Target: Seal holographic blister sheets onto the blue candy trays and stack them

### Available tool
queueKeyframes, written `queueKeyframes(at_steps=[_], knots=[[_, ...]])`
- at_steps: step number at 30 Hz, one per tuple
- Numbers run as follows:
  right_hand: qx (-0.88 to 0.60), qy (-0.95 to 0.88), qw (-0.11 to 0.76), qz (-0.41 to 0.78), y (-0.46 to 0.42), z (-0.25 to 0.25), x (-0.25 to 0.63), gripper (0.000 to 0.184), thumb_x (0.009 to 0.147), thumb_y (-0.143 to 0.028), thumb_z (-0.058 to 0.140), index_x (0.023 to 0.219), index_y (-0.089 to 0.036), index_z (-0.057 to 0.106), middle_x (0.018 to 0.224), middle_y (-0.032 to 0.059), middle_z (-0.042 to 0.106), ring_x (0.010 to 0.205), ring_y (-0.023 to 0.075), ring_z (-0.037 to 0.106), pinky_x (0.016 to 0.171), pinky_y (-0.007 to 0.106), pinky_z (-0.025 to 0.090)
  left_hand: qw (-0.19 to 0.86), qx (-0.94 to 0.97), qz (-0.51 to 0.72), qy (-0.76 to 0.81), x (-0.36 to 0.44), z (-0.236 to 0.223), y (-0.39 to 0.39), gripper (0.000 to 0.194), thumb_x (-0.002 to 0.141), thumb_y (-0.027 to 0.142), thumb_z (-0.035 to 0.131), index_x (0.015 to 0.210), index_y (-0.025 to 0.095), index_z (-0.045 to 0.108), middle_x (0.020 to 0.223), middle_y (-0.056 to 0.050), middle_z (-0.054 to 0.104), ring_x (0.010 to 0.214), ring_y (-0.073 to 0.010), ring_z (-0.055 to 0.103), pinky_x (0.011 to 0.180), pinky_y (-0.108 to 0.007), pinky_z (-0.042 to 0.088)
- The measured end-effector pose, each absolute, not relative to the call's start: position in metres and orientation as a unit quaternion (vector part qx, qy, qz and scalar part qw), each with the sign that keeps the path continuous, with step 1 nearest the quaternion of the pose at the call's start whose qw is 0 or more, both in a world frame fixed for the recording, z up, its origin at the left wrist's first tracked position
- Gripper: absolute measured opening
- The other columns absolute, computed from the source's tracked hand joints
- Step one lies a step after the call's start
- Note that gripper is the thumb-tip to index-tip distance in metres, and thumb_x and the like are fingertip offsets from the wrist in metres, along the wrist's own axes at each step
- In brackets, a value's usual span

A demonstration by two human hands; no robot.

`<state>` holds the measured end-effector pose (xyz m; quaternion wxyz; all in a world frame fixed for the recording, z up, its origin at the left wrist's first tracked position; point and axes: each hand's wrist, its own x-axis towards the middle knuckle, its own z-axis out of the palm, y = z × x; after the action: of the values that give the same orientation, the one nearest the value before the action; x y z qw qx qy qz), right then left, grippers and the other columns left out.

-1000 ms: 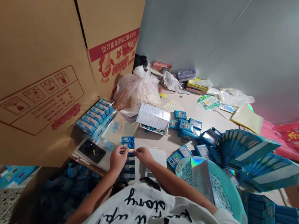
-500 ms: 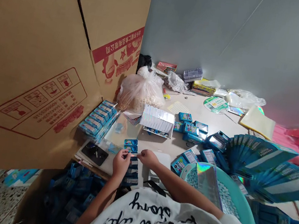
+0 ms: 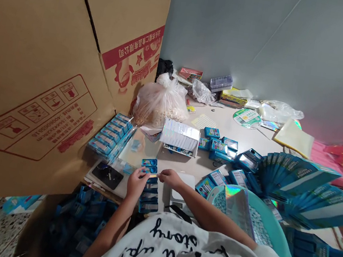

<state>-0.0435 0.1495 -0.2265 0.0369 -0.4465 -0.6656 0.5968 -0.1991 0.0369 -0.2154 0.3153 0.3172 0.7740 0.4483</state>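
My left hand (image 3: 135,185) grips a blue packet (image 3: 148,170) lying crosswise, my right hand (image 3: 168,178) pinching its end, a second packet (image 3: 149,162) just beyond, three more packets (image 3: 149,195) lined up below.

The white T-shirt (image 3: 168,249) on the person shows black script, upside down to this view: "story" and "Name" can be read, with "up" between them. On the cardboard carton (image 3: 35,81), a red band (image 3: 132,46) ends in Chinese "食品有限公司". Lettering on the blue packets (image 3: 149,166) is too small to read.
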Motion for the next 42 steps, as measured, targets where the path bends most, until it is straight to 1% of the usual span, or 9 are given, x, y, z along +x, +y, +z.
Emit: queueKeyframes(at_steps=[6,10,16,21,25,29,33,37,42], knots=[[-0.451,-0.642,0.025,0.619,0.154,-0.228,-0.044,0.025,0.075,-0.033,0.063,0.057,-0.016,0.062,0.054,-0.0002,0.059,0.056,0.0125,0.050,0.058,0.026,0.036,0.275,0.342,0.418,0.795,-0.195,-0.205,0.035,0.046,0.079,0.038,0.066,0.121,0.020,0.067,0.086,-0.005,0.076,0.082,-0.0214,0.070,0.078,-0.032,0.051],[-0.443,-0.611,0.029,0.656,0.154,-0.236,-0.043,0.024,0.072,-0.036,0.067,0.059,-0.016,0.064,0.056,0.0002,0.060,0.058,0.0132,0.052,0.062,0.027,0.039,0.269,0.350,0.399,0.804,-0.195,-0.207,0.035,0.046,0.077,0.036,0.067,0.121,0.023,0.068,0.084,-0.003,0.075,0.077,-0.0205,0.068,0.074,-0.031,0.050],[-0.419,-0.532,0.058,0.734,0.147,-0.246,-0.039,0.035,0.068,-0.051,0.070,0.064,-0.017,0.061,0.061,0.0005,0.060,0.061,0.0131,0.055,0.069,0.029,0.046,0.284,0.342,0.397,0.803,-0.199,-0.215,0.037,0.049,0.077,0.037,0.066,0.124,0.021,0.066,0.083,-0.002,0.074,0.070,-0.0178,0.066,0.069,-0.029,0.050],[-0.405,-0.511,0.074,0.754,0.146,-0.248,-0.033,0.037,0.065,-0.051,0.073,0.062,-0.016,0.063,0.061,0.0012,0.061,0.063,0.0132,0.056,0.071,0.029,0.045,0.290,0.342,0.402,0.798,-0.199,-0.216,0.037,0.049,0.076,0.036,0.067,0.122,0.021,0.065,0.082,-0.001,0.074,0.069,-0.0170,0.065,0.071,-0.028,0.049],[-0.404,-0.504,0.069,0.760,0.143,-0.252,-0.031,0.038,0.065,-0.051,0.075,0.063,-0.015,0.064,0.061,0.0011,0.061,0.063,0.0128,0.055,0.071,0.028,0.044,0.279,0.351,0.397,0.801,-0.198,-0.216,0.035,0.040,0.075,0.035,0.067,0.113,0.023,0.068,0.079,-0.001,0.070,0.072,-0.0174,0.063,0.073,-0.028,0.047],[-0.409,-0.487,0.064,0.769,0.133,-0.254,-0.035,0.038,0.071,-0.052,0.069,0.064,-0.017,0.057,0.063,-0.0003,0.058,0.064,0.0129,0.055,0.075,0.030,0.047,0.278,0.362,0.395,0.797,-0.209,-0.223,0.034,0.020,0.069,0.034,0.069,0.084,0.021,0.066,0.069,0.002,0.057,0.064,-0.0151,0.054,0.066,-0.026,0.043],[-0.411,-0.482,0.023,0.773,0.123,-0.250,-0.043,0.039,0.083,-0.050,0.053,0.060,-0.021,0.042,0.054,-0.0032,0.045,0.056,0.0125,0.049,0.068,0.031,0.050,0.307,0.383,0.395,0.776,-0.222,-0.234,0.034,0.024,0.068,0.039,0.070,0.077,0.021,0.056,0.063,0.006,0.045,0.056,-0.0121,0.046,0.058,-0.024,0.039],[-0.417,-0.520,-0.014,0.745,0.123,-0.241,-0.049,0.038,0.087,-0.042,0.047,0.058,-0.021,0.036,0.050,-0.0044,0.038,0.051,0.0135,0.047,0.062,0.032,0.050,0.318,0.400,0.394,0.764,-0.227,-0.239,0.038,0.028,0.070,0.044,0.066,0.077,0.022,0.050,0.064,0.007,0.044,0.058,-0.0122,0.046,0.059,-0.023,0.041],[-0.478,-0.616,0.086,0.620,0.118,-0.210,-0.027,0.031,0.086,-0.034,0.054,0.061,-0.021,0.041,0.058,0.0003,0.048,0.065,0.0183,0.053,0.072,0.034,0.045,0.306,0.423,0.364,0.771,-0.226,-0.216,0.042,0.031,0.066,0.047,0.068,0.072,0.022,0.049,0.062,0.005,0.047,0.058,-0.0144,0.048,0.058,-0.025,0.041]])
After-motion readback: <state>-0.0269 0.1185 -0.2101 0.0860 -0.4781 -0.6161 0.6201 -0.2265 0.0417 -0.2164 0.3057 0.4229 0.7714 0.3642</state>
